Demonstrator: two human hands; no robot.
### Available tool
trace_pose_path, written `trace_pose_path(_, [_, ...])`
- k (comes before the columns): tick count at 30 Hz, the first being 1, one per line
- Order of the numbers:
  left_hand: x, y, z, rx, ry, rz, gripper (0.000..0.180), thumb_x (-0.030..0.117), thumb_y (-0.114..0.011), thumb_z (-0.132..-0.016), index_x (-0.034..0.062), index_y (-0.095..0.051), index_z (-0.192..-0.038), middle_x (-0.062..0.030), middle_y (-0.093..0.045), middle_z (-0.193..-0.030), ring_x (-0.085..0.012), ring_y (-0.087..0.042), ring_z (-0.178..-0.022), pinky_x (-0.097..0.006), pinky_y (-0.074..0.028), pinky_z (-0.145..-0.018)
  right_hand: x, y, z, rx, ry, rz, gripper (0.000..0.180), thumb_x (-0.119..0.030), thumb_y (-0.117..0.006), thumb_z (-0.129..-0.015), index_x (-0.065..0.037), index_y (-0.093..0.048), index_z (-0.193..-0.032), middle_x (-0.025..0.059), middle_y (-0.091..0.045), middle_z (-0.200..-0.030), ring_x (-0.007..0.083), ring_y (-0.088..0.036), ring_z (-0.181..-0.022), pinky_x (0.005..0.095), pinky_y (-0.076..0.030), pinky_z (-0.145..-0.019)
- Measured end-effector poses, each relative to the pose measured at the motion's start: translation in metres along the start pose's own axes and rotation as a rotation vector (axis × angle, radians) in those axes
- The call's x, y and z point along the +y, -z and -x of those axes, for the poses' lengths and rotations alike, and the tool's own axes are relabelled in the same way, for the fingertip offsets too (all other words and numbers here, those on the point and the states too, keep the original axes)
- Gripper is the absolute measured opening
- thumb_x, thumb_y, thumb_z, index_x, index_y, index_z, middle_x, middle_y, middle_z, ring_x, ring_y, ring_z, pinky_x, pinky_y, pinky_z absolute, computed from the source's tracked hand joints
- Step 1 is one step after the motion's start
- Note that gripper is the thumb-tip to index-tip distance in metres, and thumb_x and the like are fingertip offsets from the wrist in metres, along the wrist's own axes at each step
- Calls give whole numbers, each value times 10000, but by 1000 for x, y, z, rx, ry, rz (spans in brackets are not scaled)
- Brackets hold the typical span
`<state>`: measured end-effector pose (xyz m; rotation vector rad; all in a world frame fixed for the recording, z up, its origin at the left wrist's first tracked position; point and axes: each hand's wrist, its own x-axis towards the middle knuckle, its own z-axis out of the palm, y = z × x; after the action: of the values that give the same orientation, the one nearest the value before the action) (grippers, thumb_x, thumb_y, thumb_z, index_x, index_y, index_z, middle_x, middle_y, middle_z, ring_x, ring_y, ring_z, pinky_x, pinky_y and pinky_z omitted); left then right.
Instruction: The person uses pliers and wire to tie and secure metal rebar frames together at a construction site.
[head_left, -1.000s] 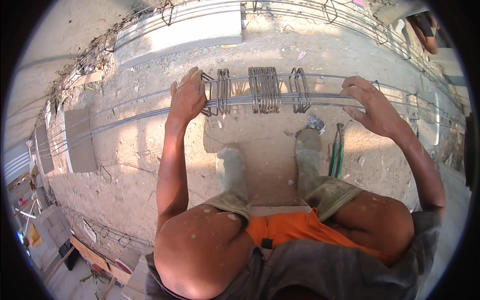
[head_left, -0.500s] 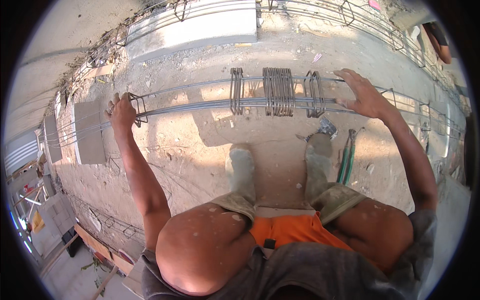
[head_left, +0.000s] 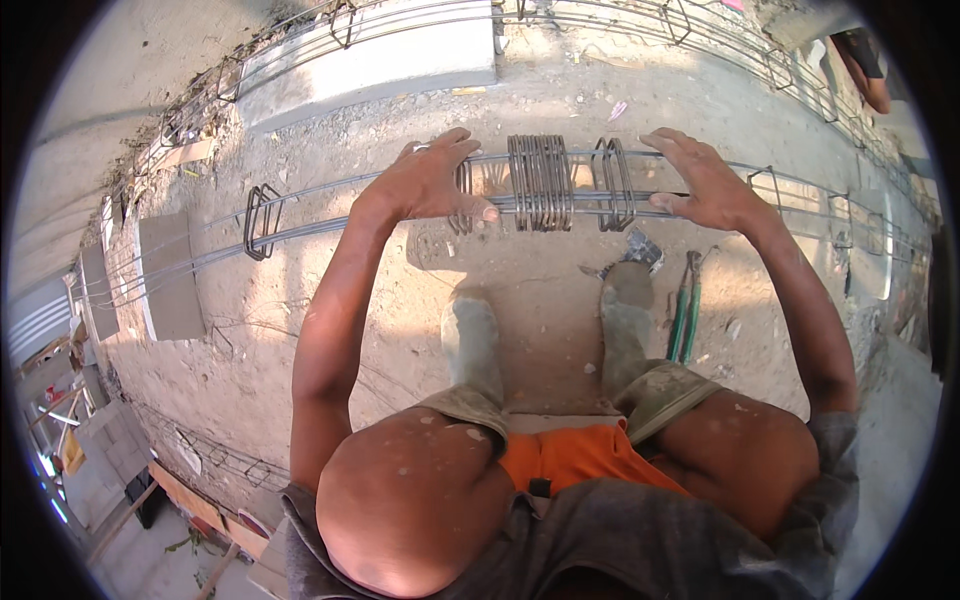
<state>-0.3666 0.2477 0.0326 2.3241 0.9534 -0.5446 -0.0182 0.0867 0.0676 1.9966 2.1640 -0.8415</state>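
Long steel rebars run left to right in front of me, threaded through square wire stirrups. My left hand spans the bars, fingers above and thumb below, partly covering a small group of stirrups. Its fingers are apart. To the right of it stands a tight bundle of stirrups, then a looser group. My right hand reaches over the bars just past that group, thumb and fingers spread. Further left, a few stirrups hang on the bars by themselves.
Green-handled cutters lie by my right foot, near a dark flat piece. Concrete blocks stand under the bars at left. Beyond lie a pale slab and another rebar cage. Part of another person shows at far right.
My left hand has moved right along the bars, from the stirrups at the left to the small group beside the bundle. My right hand stays near the looser group, fingers spread.
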Motion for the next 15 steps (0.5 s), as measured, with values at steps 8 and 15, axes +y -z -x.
trace_pose_path(8, [-67,3,80,40,344,-272,1131,426,-918,-558,147,-370,-1508,-125,-319,-1582,-322,-308,-1457,-519,-177,-1215,18,-5,9,50,-25,-56,725,-267,-710,-852,-122,-366,-1473,174,-353,-1527,390,-394,-1364,460,-327,-1153])
trace_pose_path(15, [-66,25,98,183,316,-168,1336,770,-782,-499,135,-249,-1547,-205,-240,-1589,-384,-194,-1483,-579,-137,-1213,34,-15,21,128,-54,-77,728,-276,-722,-831,-101,-398,-1459,191,-411,-1491,391,-393,-1371,454,-310,-1162])
